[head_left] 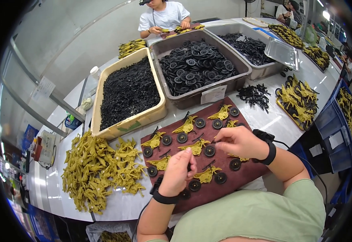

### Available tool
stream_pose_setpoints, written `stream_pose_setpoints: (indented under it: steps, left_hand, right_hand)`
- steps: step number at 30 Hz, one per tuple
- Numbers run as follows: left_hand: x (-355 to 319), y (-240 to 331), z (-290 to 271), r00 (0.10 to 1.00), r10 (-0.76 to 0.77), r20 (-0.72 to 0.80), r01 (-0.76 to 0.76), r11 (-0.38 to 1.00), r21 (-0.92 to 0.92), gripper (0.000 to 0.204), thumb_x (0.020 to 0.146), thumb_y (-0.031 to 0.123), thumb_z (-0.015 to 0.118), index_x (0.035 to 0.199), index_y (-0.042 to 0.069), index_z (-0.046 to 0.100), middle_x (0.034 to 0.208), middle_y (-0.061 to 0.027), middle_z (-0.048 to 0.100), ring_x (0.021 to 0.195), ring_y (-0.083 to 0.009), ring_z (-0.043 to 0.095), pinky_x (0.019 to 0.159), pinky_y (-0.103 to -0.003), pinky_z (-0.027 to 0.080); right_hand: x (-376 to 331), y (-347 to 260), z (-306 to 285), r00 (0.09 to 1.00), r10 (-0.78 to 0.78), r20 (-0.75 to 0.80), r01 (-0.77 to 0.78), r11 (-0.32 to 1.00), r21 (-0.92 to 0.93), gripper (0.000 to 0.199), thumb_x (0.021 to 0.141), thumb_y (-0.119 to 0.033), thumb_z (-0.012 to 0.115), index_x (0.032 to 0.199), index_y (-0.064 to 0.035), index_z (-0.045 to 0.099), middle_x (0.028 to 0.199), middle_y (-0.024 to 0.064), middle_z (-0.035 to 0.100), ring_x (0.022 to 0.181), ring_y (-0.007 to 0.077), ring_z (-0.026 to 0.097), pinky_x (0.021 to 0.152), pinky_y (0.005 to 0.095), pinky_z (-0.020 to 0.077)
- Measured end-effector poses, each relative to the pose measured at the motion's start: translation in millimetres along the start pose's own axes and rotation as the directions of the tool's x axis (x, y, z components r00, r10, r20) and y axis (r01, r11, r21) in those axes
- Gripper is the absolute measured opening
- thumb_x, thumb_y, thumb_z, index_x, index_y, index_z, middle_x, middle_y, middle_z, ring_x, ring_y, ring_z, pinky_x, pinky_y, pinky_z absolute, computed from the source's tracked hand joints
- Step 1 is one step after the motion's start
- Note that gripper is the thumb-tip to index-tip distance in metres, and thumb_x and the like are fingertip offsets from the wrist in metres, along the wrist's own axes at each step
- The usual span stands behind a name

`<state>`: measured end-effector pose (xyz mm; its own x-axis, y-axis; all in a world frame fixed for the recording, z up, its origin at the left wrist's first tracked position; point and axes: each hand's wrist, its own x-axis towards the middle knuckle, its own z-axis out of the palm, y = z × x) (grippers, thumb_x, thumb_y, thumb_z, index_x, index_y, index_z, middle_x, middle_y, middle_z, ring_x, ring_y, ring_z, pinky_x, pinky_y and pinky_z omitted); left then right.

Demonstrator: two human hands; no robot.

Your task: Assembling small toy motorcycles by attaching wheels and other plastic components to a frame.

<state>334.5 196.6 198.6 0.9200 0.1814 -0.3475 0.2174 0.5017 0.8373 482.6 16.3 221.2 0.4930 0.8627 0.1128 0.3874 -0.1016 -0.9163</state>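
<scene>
On a dark red mat [240, 183] lie several yellow toy motorcycle bodies [184, 126], with black wheels [182, 137] and small black parts beside them. My left hand [176, 173] is curled closed over the near middle of the mat; a bit of something dark shows at its fingers, too hidden to name. My right hand [240, 142] is closed in a pinch just right of a yellow body [195, 147] and above a wheel [209, 151]. Whatever sits between its fingertips is too small to make out.
Left of the mat spreads a heap of yellow bodies [91, 173]. Beyond it stand a cream bin [133, 123] of small black parts, a grey-brown bin [176, 101] of wheels and a grey bin [260, 72]. Loose black parts [254, 96] and a loaded tray [296, 101] lie right. A co-worker [164, 18] sits opposite.
</scene>
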Motion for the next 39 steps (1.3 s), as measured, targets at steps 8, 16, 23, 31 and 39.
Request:
stream_pose_setpoints:
  steps: [8,16,23,31,39]
  left_hand:
    - [34,9,-28,0.927,0.371,0.045,-0.247,0.519,0.818,0.025,0.092,0.022,0.06,0.092,-0.002,0.068,0.065,-0.0041,0.064,0.05,-0.0106,0.055,0.048,-0.027,0.042]
    - [23,32,-42,0.857,0.513,0.044,-0.181,0.219,0.959,0.018,0.087,0.02,0.062,0.095,0.007,0.07,0.075,-0.0139,0.067,0.068,-0.0291,0.066,0.062,-0.036,0.05]
    - [21,32,-39,0.869,0.491,0.054,-0.168,0.191,0.967,0.018,0.085,0.019,0.064,0.095,0.006,0.07,0.077,-0.0143,0.068,0.069,-0.0284,0.066,0.064,-0.036,0.05]
    - [61,22,-34,0.945,0.298,0.137,-0.095,-0.151,0.984,0.022,0.081,0.028,0.067,0.09,0.009,0.072,0.079,-0.0108,0.069,0.077,-0.0297,0.066,0.069,-0.04,0.051]
    - [69,8,-38,0.932,0.291,0.217,-0.141,-0.261,0.955,0.024,0.082,0.032,0.065,0.079,0.008,0.069,0.073,-0.0125,0.067,0.074,-0.0306,0.066,0.065,-0.042,0.051]
  right_hand:
    - [-18,30,-13,0.975,0.176,-0.134,-0.161,0.98,0.116,0.017,0.09,-0.012,0.061,0.099,0.0018,0.064,0.076,0.0042,0.062,0.064,0.0079,0.057,0.059,0.0238,0.0465]
    - [-21,35,-28,0.953,-0.127,-0.274,0.061,0.969,-0.237,0.017,0.088,-0.007,0.061,0.102,0.0007,0.067,0.08,0.0071,0.064,0.065,0.012,0.061,0.059,0.0252,0.0488]
    - [-20,28,-43,0.913,0.12,-0.39,-0.132,0.991,-0.004,0.014,0.087,-0.002,0.061,0.099,0.0032,0.068,0.081,0.0042,0.065,0.072,0.0096,0.063,0.064,0.0232,0.0516]
    - [5,29,20,0.979,-0.197,-0.061,0.154,0.895,-0.418,0.014,0.08,-0.01,0.069,0.092,-0.003,0.068,0.083,0.0111,0.067,0.078,0.0253,0.064,0.068,0.034,0.0516]
    - [25,26,41,0.977,-0.213,0.009,0.194,0.87,-0.454,0.012,0.08,-0.011,0.066,0.087,-0.0023,0.064,0.081,0.0126,0.062,0.076,0.0282,0.062,0.067,0.0357,0.0508]
